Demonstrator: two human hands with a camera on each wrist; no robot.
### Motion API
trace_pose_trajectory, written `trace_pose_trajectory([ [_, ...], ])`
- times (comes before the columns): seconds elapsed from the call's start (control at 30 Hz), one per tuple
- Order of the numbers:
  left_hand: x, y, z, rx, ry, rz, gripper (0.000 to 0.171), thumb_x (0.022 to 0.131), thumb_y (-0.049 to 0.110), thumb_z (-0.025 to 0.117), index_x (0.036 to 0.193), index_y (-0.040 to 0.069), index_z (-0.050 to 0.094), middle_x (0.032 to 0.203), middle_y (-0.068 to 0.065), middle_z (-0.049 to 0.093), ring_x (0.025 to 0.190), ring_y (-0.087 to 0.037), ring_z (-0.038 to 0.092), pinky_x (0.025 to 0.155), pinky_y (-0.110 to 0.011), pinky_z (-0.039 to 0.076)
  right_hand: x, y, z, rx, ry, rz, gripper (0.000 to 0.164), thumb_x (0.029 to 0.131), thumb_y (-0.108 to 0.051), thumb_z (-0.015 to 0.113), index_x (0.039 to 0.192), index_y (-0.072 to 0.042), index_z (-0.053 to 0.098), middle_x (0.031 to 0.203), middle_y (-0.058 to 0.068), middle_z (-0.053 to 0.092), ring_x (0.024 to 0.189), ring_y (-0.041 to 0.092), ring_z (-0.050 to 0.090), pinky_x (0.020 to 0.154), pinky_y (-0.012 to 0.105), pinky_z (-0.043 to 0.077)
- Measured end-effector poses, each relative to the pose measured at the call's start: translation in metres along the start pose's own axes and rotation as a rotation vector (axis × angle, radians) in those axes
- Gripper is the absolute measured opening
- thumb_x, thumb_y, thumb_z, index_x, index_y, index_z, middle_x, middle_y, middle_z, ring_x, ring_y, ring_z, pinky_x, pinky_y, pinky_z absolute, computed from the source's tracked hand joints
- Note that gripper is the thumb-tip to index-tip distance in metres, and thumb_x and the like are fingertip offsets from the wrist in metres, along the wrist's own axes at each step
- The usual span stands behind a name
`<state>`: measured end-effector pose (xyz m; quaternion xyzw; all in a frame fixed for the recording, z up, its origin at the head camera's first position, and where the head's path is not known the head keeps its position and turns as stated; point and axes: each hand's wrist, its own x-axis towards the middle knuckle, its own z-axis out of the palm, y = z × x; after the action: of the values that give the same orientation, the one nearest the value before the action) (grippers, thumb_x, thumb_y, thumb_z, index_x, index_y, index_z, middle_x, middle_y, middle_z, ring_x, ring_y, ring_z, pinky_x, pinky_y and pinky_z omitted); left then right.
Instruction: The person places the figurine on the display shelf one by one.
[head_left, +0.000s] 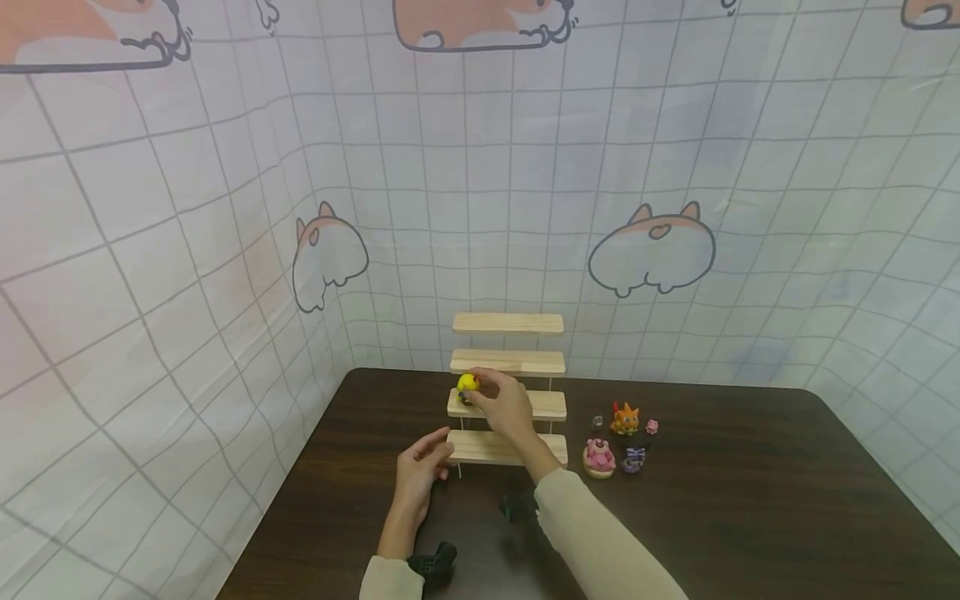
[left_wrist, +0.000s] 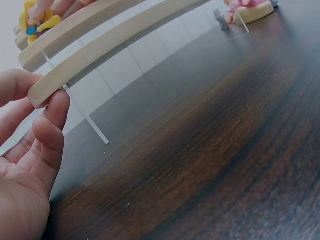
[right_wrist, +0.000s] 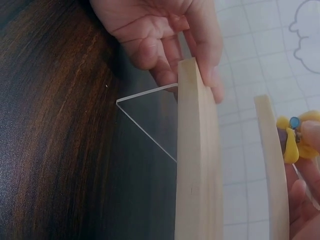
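Observation:
In the head view a small yellow-topped toy figurine (head_left: 467,383) stands at the left end of the second-lowest plank (head_left: 549,406) of a stepped wooden display rack. My right hand (head_left: 512,410) pinches it from the right, fingertips around its upper part. The right wrist view shows the yellow figurine (right_wrist: 294,142) against the plank, a small blue round detail on its front. With thumb and fingers, my left hand (head_left: 422,471) grips the left end of the lowest plank (head_left: 483,447). That grip shows closely in the left wrist view, beside the clear support (left_wrist: 90,117).
Right of the rack, on the dark wooden table (head_left: 720,500), stand an orange figurine (head_left: 625,419), a pink one (head_left: 598,458), a purple one (head_left: 633,459) and two tiny ones. Two higher planks (head_left: 508,323) rise behind. A tiled-print cloth (head_left: 480,175) hangs around the table.

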<state>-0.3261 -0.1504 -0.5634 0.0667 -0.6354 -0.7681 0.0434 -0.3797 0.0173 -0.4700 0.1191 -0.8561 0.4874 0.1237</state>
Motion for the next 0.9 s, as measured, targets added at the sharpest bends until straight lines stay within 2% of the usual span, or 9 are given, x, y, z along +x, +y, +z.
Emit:
trace_pose_trajectory([
  [0.13, 0.001, -0.001, -0.001, 0.002, -0.004, 0.002, 0.043, 0.095, 0.015, 0.073, 0.135, 0.001, 0.065, 0.092, 0.003, 0.072, 0.071, -0.011, 0.066, 0.055, -0.021, 0.048, -0.001, 0.001, -0.001, 0.019, -0.002, -0.006, 0.039, 0.091, -0.029, 0.078, 0.129, -0.024, 0.071, 0.125, 0.004, 0.074, 0.105, 0.026, 0.073, 0.084, 0.041, 0.057],
  [0.3, 0.002, -0.001, -0.001, 0.003, -0.004, 0.006, 0.043, 0.095, 0.015, 0.073, 0.135, 0.001, 0.064, 0.092, 0.003, 0.072, 0.071, -0.011, 0.065, 0.055, -0.021, 0.048, -0.005, 0.004, -0.005, 0.110, -0.022, -0.023, 0.042, 0.092, -0.023, 0.077, 0.133, -0.019, 0.068, 0.123, 0.006, 0.074, 0.108, 0.028, 0.072, 0.095, 0.045, 0.056],
  [0.47, 0.001, 0.000, 0.000, 0.007, 0.002, 0.002, 0.042, 0.095, 0.015, 0.073, 0.134, 0.002, 0.065, 0.092, 0.002, 0.072, 0.071, -0.011, 0.065, 0.056, -0.021, 0.049, -0.016, 0.011, -0.015, 0.175, -0.012, -0.013, 0.043, 0.094, -0.017, 0.075, 0.135, -0.016, 0.065, 0.120, 0.007, 0.072, 0.107, 0.027, 0.070, 0.092, 0.043, 0.058],
  [0.63, 0.001, -0.001, 0.000, 0.013, 0.003, 0.003, 0.042, 0.096, 0.015, 0.072, 0.135, 0.002, 0.064, 0.093, 0.003, 0.072, 0.072, -0.011, 0.065, 0.056, -0.021, 0.048, -0.030, 0.020, -0.031, 0.222, 0.021, -0.028, 0.035, 0.094, -0.014, 0.074, 0.129, -0.012, 0.069, 0.114, 0.010, 0.074, 0.101, 0.026, 0.070, 0.094, 0.045, 0.057],
  [0.7, 0.001, -0.001, 0.000, 0.013, 0.004, 0.002, 0.042, 0.096, 0.015, 0.072, 0.135, 0.002, 0.065, 0.093, 0.003, 0.072, 0.071, -0.011, 0.065, 0.056, -0.022, 0.048, -0.037, 0.025, -0.039, 0.224, 0.036, -0.033, 0.030, 0.094, -0.015, 0.074, 0.124, -0.011, 0.071, 0.109, 0.009, 0.075, 0.097, 0.023, 0.070, 0.094, 0.042, 0.057],
  [0.9, 0.000, 0.001, 0.001, 0.017, 0.014, -0.002, 0.040, 0.095, 0.014, 0.073, 0.133, 0.003, 0.067, 0.092, 0.003, 0.072, 0.070, -0.011, 0.065, 0.056, -0.022, 0.049, -0.056, 0.041, -0.061, 0.247, 0.058, -0.020, 0.023, 0.092, -0.017, 0.078, 0.114, -0.010, 0.076, 0.101, 0.005, 0.077, 0.090, 0.009, 0.069, 0.084, 0.023, 0.054],
])
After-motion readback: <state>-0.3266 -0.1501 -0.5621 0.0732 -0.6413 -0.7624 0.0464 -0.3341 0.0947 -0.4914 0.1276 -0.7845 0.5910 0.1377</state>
